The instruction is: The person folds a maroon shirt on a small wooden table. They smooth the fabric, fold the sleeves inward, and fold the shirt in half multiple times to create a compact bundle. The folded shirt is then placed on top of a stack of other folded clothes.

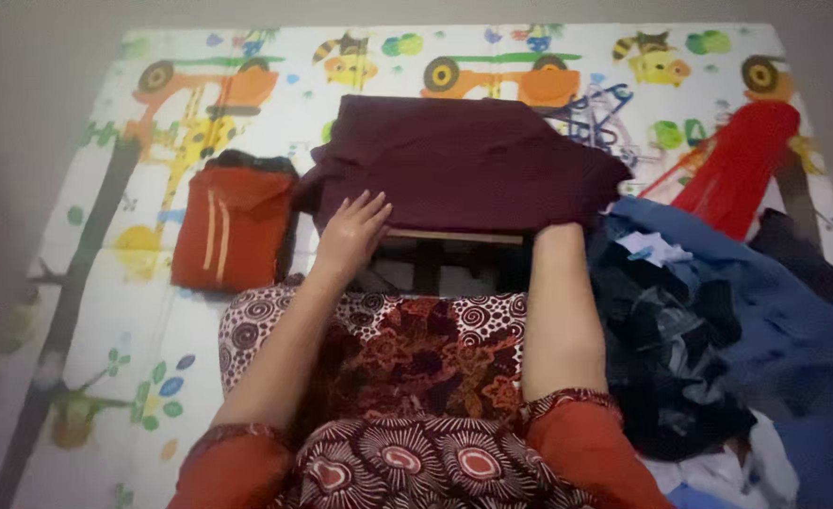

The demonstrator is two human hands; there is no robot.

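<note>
The left hand (352, 229) lay flat with its grip released, fingers spread on the near edge of the maroon garment (464, 160). The right hand (556, 229) was tucked under that garment's edge, so its grip could not be told. The garment lay over a small wooden stool (454, 238) on the play mat (106, 311). Left of the garment sat a folded orange cloth (233, 236); right of it, a pile of blue clothes (718, 330) and a red cloth (742, 160).

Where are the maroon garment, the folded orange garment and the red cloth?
maroon garment (464, 160), head view, middle of its flat top.
folded orange garment (233, 231), head view, centre of its front.
red cloth (742, 165), head view, middle of the bundle.
</note>
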